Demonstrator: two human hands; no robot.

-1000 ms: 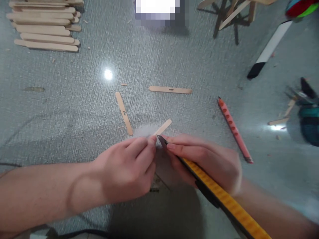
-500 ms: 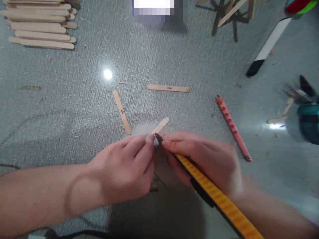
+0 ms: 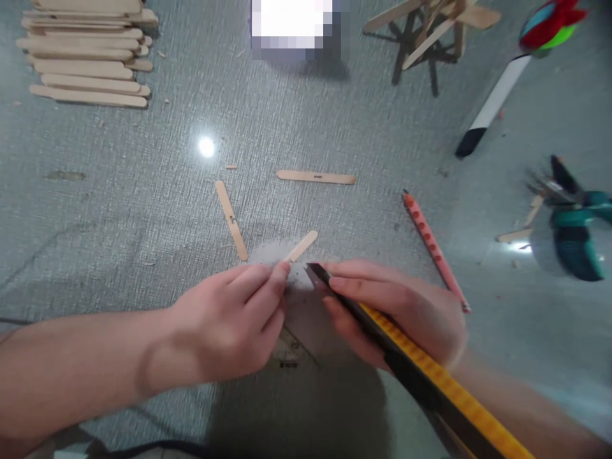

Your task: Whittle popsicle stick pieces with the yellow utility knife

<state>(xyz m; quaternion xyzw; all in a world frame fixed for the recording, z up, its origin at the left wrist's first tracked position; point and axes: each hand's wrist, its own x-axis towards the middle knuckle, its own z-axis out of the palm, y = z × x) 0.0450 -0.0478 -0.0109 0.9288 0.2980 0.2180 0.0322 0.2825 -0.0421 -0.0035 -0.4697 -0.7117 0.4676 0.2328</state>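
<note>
My left hand (image 3: 234, 319) is closed, pinching a wooden craft stick (image 3: 304, 245) whose rounded far end points up and to the right. In my right hand (image 3: 396, 306) is a yellow and black utility knife (image 3: 430, 363), its blade just right of the stick and apart from it. The fingers of my right hand wrap round the knife near its blade end. Above my hands lie two more craft sticks: one slanted (image 3: 232, 220) with a notch at its middle, and one nearly level (image 3: 315, 177) with a dark slot.
A pile of craft sticks (image 3: 95, 64) lies at upper left. On the right are a red pencil (image 3: 435, 248), a white pen (image 3: 495, 105), green-handled pliers (image 3: 576, 236) and stick scraps. A structure of joined sticks (image 3: 440, 29) stands at the top. Small shavings dot the table (image 3: 167, 191).
The knife blade has moved off the craft stick, a little to the right, and the knife has turned to show more of its black side. The whole view has shifted slightly.
</note>
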